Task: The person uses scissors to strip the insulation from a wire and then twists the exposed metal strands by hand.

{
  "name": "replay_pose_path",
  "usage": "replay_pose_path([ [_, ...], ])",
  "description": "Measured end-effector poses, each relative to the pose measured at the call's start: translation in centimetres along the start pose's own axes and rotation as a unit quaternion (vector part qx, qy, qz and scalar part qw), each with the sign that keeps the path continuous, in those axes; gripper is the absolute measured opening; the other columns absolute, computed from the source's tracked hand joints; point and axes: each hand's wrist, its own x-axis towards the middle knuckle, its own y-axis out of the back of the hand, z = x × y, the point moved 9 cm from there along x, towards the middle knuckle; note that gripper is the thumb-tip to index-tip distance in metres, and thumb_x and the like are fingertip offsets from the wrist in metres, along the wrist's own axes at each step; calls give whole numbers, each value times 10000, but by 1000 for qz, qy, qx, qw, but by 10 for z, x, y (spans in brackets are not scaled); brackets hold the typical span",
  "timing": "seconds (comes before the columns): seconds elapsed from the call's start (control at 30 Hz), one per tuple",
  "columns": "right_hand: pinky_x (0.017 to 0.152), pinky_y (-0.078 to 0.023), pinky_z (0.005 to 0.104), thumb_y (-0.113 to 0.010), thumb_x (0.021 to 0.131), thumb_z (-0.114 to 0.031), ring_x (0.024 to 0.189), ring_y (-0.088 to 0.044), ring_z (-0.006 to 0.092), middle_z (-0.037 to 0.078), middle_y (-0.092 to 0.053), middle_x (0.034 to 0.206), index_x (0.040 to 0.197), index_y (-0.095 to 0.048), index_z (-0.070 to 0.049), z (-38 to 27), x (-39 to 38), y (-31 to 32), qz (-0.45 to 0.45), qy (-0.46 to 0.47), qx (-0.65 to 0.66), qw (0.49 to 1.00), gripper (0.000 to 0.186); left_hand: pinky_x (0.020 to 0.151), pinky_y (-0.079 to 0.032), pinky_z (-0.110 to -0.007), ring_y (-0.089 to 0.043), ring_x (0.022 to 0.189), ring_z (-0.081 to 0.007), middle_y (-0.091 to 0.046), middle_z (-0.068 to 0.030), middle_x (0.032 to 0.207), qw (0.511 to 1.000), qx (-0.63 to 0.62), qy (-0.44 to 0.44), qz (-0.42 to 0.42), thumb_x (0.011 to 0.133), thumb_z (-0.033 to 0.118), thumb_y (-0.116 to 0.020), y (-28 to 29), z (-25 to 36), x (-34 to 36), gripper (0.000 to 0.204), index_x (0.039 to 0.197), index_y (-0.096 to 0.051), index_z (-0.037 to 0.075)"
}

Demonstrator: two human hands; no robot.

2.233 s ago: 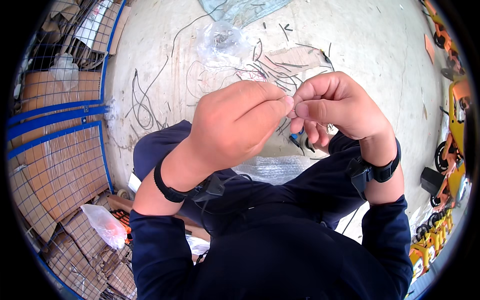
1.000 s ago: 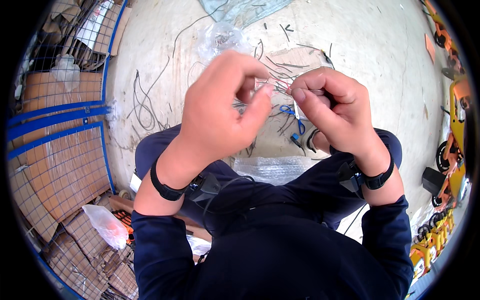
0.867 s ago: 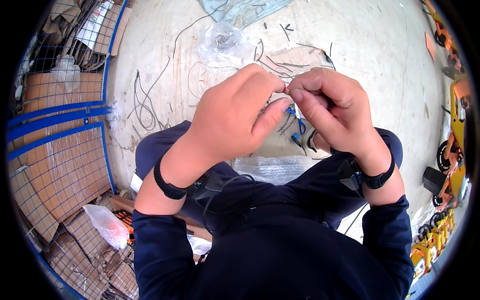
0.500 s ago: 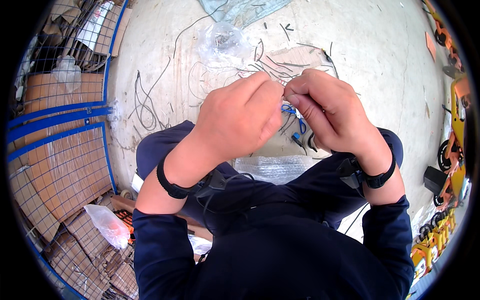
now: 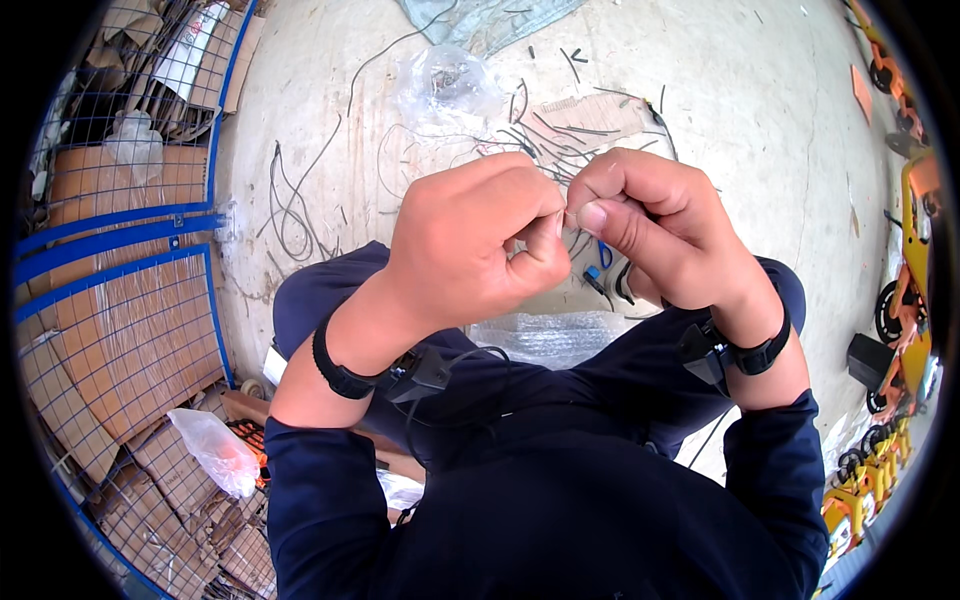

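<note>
My left hand (image 5: 480, 235) is closed, its thumb and fingers curled together just left of my right hand (image 5: 650, 225), whose thumb pinches against its bent index finger. Their fingertips almost meet over the floor, on something small and thin that is too small to name. Behind and below them, blue-handled scissors (image 5: 604, 253) lie partly hidden, with a small blue and black object (image 5: 593, 276) nearby. Many cut black wire pieces (image 5: 570, 128) are scattered beyond my hands around a cardboard sheet (image 5: 610, 112).
A clear plastic bag (image 5: 447, 80), a light blue cloth (image 5: 490, 20) and loose cable (image 5: 290, 210) lie ahead. Bubble wrap (image 5: 540, 338) sits between my legs. A blue mesh cage (image 5: 208, 180) holding cardboard stands left, yellow and orange wheeled equipment (image 5: 912, 260) right.
My left hand briefly rose and loosened, then came back beside my right hand and curled closed. Both hands have lowered slightly since half a second ago.
</note>
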Motion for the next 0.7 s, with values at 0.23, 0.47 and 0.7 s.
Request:
replay_pose_path([
  [0.23, 742, -436, 227, -552, 953, -58, 821, -533, 76, 19, -621, 902, 979, -624, 7, 2, 1, -6, -58, -58, 154, 985, 100, 445, -373, -261, -457, 495, -146, -513, -33, 612, 994, -104, 19, -5, 680, -34, -604, 0, -2, 0, 116, 711, -546, 62],
  [0.47, 735, -435, 224, -554, 951, -58, 817, -522, 67, 18, -615, 899, 979, -625, 7, 2, 0, -4, -43, -29, 123, 991, 100, 561, -403, -277, -495, 612, -177, -542, -86, 716, 993, -106, 6, -46, 851, 37, -568, -2, 2, -1, 73, 790, -552, -1],
  [0.7, 701, -440, 223, -579, 935, -55, 776, -512, 49, -3, -610, 844, 975, -636, -7, 8, 1, -1, -13, -43, 54, 998, 84, 475, -373, -292, -445, 525, -152, -485, -44, 624, 994, -102, 40, 7, 854, 84, -618, -3, -13, -5, 126, 752, -562, 34],
])
